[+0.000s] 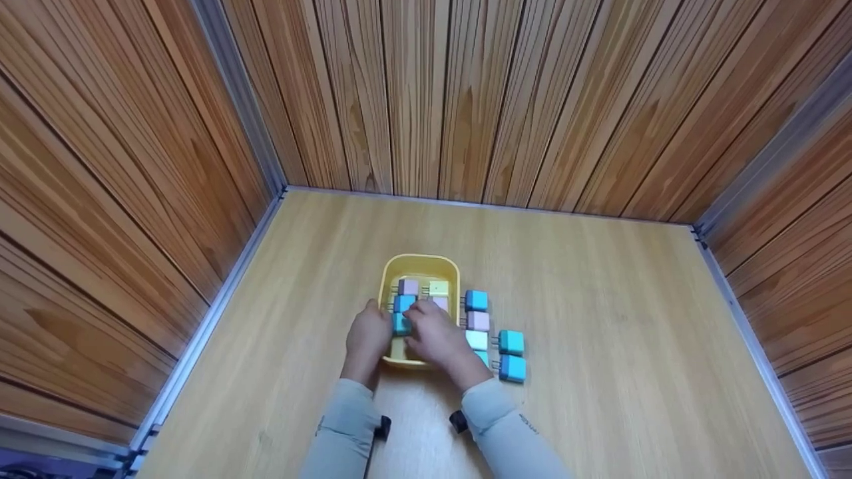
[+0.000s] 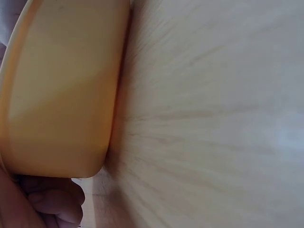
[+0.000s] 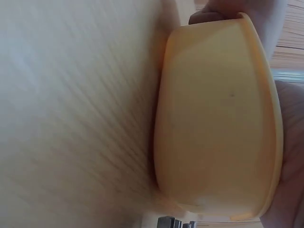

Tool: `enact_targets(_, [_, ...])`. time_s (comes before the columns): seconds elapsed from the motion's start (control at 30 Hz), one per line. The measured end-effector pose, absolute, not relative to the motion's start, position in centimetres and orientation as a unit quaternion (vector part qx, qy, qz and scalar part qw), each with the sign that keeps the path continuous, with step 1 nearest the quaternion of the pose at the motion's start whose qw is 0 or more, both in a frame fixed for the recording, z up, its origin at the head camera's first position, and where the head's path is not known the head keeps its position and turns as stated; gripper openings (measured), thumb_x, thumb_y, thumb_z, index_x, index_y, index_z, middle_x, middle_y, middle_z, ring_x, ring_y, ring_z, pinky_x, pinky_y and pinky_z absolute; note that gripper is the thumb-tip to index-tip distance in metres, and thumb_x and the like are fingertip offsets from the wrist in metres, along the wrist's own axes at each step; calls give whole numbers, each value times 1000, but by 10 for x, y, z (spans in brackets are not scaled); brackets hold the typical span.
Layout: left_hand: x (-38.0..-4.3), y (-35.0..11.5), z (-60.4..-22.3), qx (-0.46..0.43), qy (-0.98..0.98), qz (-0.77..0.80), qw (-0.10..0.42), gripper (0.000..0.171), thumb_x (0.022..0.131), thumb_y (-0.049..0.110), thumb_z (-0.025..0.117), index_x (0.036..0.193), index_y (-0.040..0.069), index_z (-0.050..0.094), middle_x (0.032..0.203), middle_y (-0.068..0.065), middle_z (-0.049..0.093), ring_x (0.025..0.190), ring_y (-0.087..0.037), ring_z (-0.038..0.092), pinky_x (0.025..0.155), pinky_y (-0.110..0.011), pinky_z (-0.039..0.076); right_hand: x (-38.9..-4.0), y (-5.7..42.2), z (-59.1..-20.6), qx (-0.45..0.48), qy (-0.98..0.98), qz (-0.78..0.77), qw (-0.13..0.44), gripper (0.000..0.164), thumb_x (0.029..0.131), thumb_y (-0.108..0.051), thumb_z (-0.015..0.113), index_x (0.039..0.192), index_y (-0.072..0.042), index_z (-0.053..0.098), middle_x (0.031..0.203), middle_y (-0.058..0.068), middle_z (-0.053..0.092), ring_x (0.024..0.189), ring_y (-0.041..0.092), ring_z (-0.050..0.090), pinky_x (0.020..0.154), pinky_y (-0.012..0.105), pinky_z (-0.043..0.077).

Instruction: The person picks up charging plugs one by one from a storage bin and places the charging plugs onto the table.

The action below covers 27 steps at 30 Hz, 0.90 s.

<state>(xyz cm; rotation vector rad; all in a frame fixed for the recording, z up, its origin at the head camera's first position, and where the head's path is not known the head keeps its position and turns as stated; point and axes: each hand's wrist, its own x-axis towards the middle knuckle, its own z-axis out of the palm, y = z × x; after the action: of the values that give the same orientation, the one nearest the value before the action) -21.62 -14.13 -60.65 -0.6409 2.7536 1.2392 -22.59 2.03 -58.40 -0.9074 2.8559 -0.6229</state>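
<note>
A yellow tray stands on the table, holding several plug chargers with metal prongs. Its left side is gripped by my left hand, whose fingers curl against the wall near the corner. Over the tray's right rim reaches my right hand, pinching a teal charger; the fingertips are partly hidden. Just beyond that one lies a blue charger. Farther back in the tray are a lilac charger and a pale yellow charger, with another lilac charger partly behind the right hand.
Right of the tray lie more chargers: blue, lilac, pale mint and one teal partly covered by the right wrist. Another teal charger and blue charger sit farther right. Wood-panelled walls enclose the table.
</note>
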Motion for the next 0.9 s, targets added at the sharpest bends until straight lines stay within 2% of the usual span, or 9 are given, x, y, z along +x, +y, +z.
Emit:
enact_targets(0.2, [-216,-145,-608,-199,853,482,12,27,103,26,47,116,7,62,107,-14,69,95,-28,63,86,-47,51,-228,20,-587,-320,926,-196,36,49,91,-25,74,136,-8,63,132,4,58,119,21,57,106,39,47])
enact_targets(0.3, [-216,-145,-609,-210,809,549,21,25,103,23,48,117,7,62,111,-12,66,102,-27,60,94,-45,49,-228,20,-588,-325,925,-191,40,50,91,-26,74,136,-7,63,133,4,57,120,21,57,107,39,47])
enact_targets(0.4, [-216,-146,-609,-220,778,588,33,26,104,22,48,119,6,62,113,-12,64,105,-26,59,95,-44,48,-228,20,-588,-317,926,-196,54,52,92,-27,73,138,-9,61,135,3,56,123,21,56,108,39,46])
enact_targets(0.67, [-217,-148,-612,-221,749,624,39,24,103,20,48,113,3,62,105,-13,63,98,-25,59,83,-36,49,-229,20,-588,-309,928,-195,78,52,93,-29,73,141,-14,60,136,0,54,124,18,55,108,39,46])
enact_targets(0.9, [-214,-149,-614,-219,727,649,44,26,100,15,49,115,0,64,107,-14,65,98,-25,61,79,-32,50,-228,20,-590,-316,926,-193,74,52,93,-26,73,141,-13,60,136,0,54,122,18,55,109,38,46])
